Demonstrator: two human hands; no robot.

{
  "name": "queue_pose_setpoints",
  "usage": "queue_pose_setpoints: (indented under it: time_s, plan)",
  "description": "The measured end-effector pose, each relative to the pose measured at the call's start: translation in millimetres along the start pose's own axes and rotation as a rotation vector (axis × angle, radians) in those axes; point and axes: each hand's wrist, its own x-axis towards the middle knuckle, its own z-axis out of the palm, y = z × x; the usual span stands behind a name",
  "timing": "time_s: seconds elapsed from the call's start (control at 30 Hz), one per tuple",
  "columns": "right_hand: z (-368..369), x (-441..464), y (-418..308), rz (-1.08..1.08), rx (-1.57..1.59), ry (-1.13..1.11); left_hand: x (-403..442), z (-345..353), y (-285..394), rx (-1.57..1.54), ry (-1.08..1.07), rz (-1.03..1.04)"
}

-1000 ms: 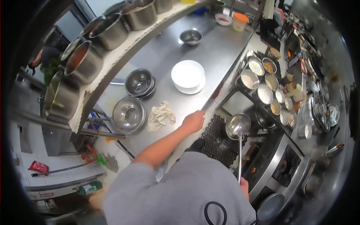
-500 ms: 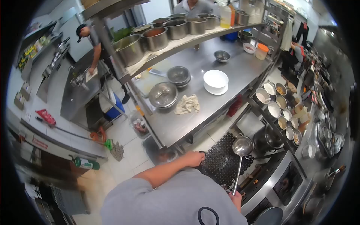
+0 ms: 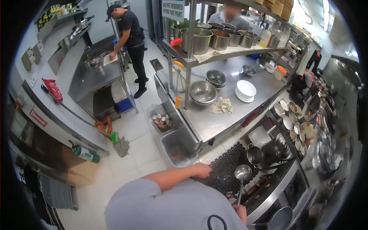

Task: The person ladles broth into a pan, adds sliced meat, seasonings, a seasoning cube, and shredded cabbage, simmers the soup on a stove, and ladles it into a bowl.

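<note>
My right hand (image 3: 240, 211), at the bottom of the view, is wrapped round the handle of a long steel ladle (image 3: 243, 173). The ladle's round bowl points away from me, above the dark perforated floor mat (image 3: 225, 173). My left hand (image 3: 202, 170) is stretched forward over the mat's left edge with its fingers curled closed. Whatever it may hold is hidden from this angle. Just beyond the ladle bowl is a two-handled steel pot (image 3: 254, 154), and a large stockpot (image 3: 274, 149) stands to its right.
A steel worktable (image 3: 203, 130) ahead carries metal bowls (image 3: 203, 92), white bowls (image 3: 245, 89) and a cloth (image 3: 221, 105). Grey bin (image 3: 178, 143) stands at its left end. Stove (image 3: 285, 191) and ingredient containers (image 3: 287, 122) line the right. One co-worker (image 3: 130, 42) stands far left; others are farther back.
The view has swung left and up, showing more of the floor, bins and left co-worker. The ladle stays in my right hand. A black handle end seen by my left hand earlier no longer shows.
</note>
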Motion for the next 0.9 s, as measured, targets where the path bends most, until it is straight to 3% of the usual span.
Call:
queue_pose_setpoints:
  time_s: [0.03, 0.17, 0.23, 0.33, 0.47, 0.53, 0.6, 0.67, 0.8, 0.87, 0.9]
  plan:
    - [21, -18, -30, 0.345, 0.332, 0.081, -19, 8, -5, 0.003, 0.042, 0.014]
    - [100, -77, -20, 0.38, 0.496, 0.092, -77, 64, -52, -0.032, 0.05, 0.084]
    - [139, -115, -25, 0.411, 0.584, 0.116, -100, 95, -80, 0.004, -0.063, 0.094]
    - [188, -177, -29, 0.391, 0.594, 0.172, -151, 111, -79, -0.084, -0.099, 0.195]
    - [234, -240, -21, 0.377, 0.644, 0.182, -223, 52, -6, -0.6, -0.246, 0.634]
    - [253, -273, -26, 0.366, 0.651, 0.182, -269, -6, 49, -0.837, -0.613, 0.916]
    - [269, -294, -17, 0.332, 0.647, 0.186, -318, -49, 105, -0.771, -0.842, 1.478]
    - [288, -321, 10, 0.208, 0.601, 0.188, -375, -61, 151, -0.714, -1.022, 1.808]
    - [311, -380, 4, 0.324, 0.619, 0.162, -444, -39, 213, -0.584, -1.147, 2.087]
    - [341, -410, 56, 0.284, 0.508, 0.186, -461, 7, 228, -0.761, -0.947, 2.256]
    - [354, -425, 78, 0.239, 0.383, 0.188, -473, 12, 235, -0.767, -0.969, 2.256]
